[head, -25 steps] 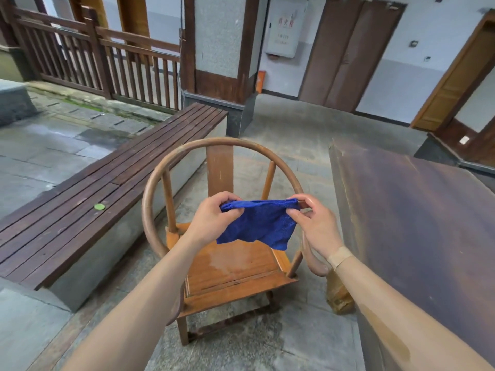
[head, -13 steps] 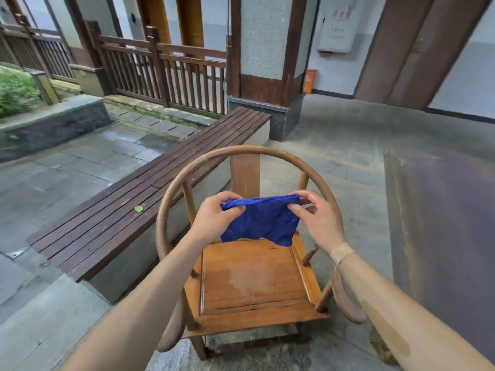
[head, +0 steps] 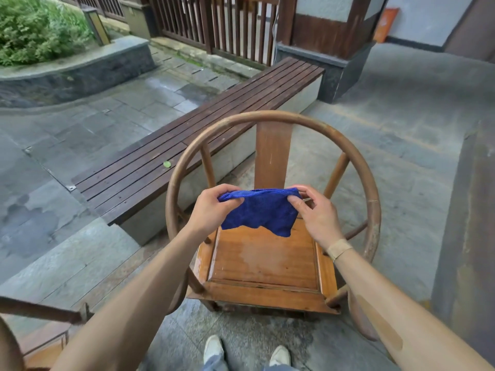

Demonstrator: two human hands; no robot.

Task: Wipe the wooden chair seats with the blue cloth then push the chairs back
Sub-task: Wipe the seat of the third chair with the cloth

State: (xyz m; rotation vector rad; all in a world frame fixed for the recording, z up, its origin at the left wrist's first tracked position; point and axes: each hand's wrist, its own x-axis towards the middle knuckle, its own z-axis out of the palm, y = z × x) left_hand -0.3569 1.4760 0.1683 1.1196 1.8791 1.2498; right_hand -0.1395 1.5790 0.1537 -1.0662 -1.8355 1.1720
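Observation:
A round-backed wooden chair (head: 267, 119) stands straight in front of me, its orange seat (head: 263, 263) facing up with a pale damp-looking patch in the middle. Above the back of the seat I hold a blue cloth (head: 261, 212) stretched between both hands. My left hand (head: 211, 210) pinches its left top corner and my right hand (head: 316, 214) pinches the right top corner. The cloth hangs down in the air, apart from the seat.
A long dark slatted bench (head: 187, 135) runs behind and left of the chair. A dark wooden table (head: 474, 236) edges in on the right. Part of another chair (head: 40, 317) shows at the bottom left. My shoes (head: 214, 349) stand on wet stone floor just before the chair.
The view has swung left and down, so the chair now sits square in front and the table has slid to the right edge. Both hands keep holding the cloth between them.

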